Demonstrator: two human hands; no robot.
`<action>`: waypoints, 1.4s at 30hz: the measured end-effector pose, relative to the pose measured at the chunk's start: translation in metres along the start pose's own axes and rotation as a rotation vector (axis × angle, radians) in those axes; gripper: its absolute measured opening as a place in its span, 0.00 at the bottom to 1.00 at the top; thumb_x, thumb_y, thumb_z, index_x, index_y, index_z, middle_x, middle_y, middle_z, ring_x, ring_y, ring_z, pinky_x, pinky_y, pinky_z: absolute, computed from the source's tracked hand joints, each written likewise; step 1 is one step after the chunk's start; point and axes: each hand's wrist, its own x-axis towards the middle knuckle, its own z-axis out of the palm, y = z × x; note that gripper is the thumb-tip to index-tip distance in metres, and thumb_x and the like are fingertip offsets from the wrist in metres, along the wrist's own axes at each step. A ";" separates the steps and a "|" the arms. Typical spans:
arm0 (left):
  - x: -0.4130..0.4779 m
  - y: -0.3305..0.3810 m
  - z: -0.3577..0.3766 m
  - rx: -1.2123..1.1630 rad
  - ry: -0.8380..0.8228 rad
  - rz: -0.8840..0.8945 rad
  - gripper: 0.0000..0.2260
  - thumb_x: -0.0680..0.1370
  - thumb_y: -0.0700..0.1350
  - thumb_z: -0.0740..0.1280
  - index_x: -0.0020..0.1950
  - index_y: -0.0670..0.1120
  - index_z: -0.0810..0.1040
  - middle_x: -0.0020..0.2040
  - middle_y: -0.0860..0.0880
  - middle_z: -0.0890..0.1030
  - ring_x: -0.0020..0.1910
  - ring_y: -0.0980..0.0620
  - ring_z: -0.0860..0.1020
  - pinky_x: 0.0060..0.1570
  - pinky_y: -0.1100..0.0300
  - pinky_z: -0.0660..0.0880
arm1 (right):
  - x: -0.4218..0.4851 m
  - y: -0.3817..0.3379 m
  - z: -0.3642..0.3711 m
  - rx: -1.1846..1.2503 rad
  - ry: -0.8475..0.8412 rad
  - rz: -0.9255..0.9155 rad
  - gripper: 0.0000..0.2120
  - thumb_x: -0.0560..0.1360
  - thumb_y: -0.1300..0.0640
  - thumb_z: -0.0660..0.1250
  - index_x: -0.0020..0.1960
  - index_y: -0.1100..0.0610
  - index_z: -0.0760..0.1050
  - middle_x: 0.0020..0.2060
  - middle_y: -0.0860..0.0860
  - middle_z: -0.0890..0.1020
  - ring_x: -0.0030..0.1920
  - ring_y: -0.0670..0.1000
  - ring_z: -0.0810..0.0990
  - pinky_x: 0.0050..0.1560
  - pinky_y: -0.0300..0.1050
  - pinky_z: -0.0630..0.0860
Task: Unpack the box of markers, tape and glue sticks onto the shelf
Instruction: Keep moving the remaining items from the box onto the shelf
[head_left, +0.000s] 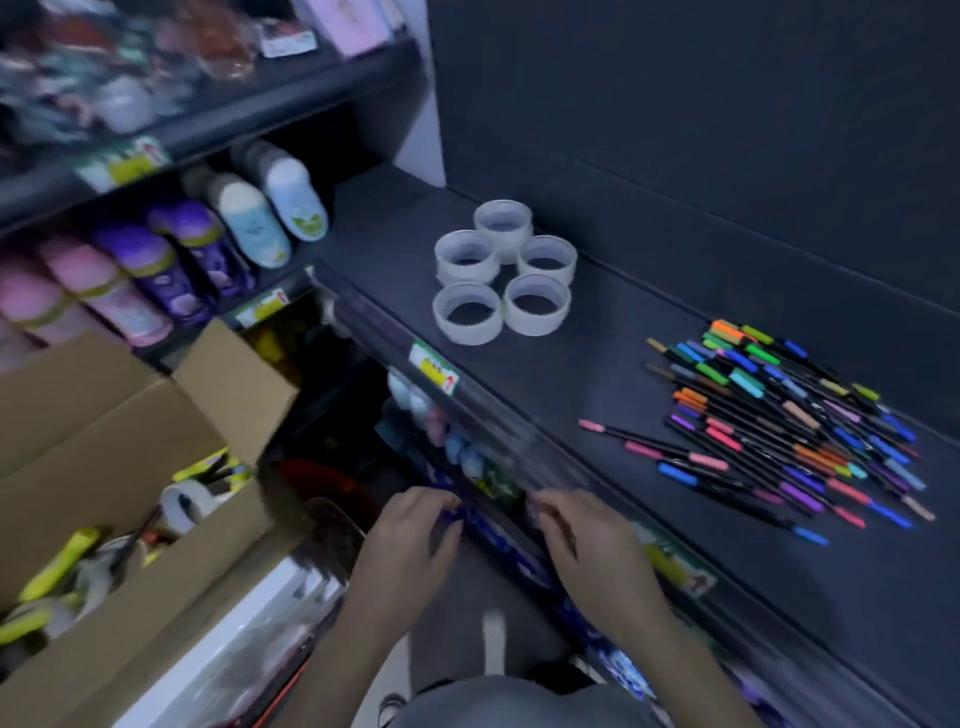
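An open cardboard box (119, 457) stands at the lower left, holding a roll of tape (187, 501) and yellow glue sticks (57, 566). On the dark shelf (675, 545) lie several white tape rolls (504, 273) in a cluster and a heap of coloured markers (789, 421). My left hand (410, 540) and my right hand (587, 545) hang side by side below the shelf's front edge, fingers loosely curled, holding nothing that I can make out. The picture is blurred.
To the left a second shelf unit carries pink, purple and white bottles (156, 270), with packaged goods above. A clear price rail with yellow labels (434, 371) runs along the shelf's front edge. Small items hang below it.
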 end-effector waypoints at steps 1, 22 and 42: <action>-0.008 -0.011 -0.011 -0.013 0.020 -0.014 0.08 0.76 0.44 0.67 0.53 0.46 0.79 0.50 0.53 0.79 0.51 0.58 0.74 0.53 0.72 0.65 | 0.000 -0.012 0.009 -0.007 -0.008 -0.018 0.07 0.76 0.60 0.65 0.52 0.54 0.79 0.44 0.48 0.82 0.42 0.46 0.80 0.43 0.36 0.73; -0.129 -0.192 -0.180 -0.002 0.413 -0.356 0.08 0.76 0.45 0.67 0.54 0.45 0.79 0.50 0.51 0.79 0.46 0.55 0.77 0.44 0.66 0.68 | 0.055 -0.215 0.150 0.019 -0.199 -0.349 0.11 0.76 0.63 0.66 0.57 0.61 0.79 0.46 0.53 0.82 0.45 0.48 0.80 0.46 0.39 0.75; -0.124 -0.336 -0.206 0.022 0.194 -0.992 0.12 0.77 0.45 0.65 0.60 0.44 0.75 0.57 0.45 0.76 0.54 0.46 0.75 0.50 0.55 0.73 | 0.202 -0.280 0.311 -0.342 -0.864 -0.541 0.11 0.79 0.53 0.60 0.59 0.56 0.73 0.51 0.52 0.77 0.38 0.49 0.77 0.38 0.44 0.76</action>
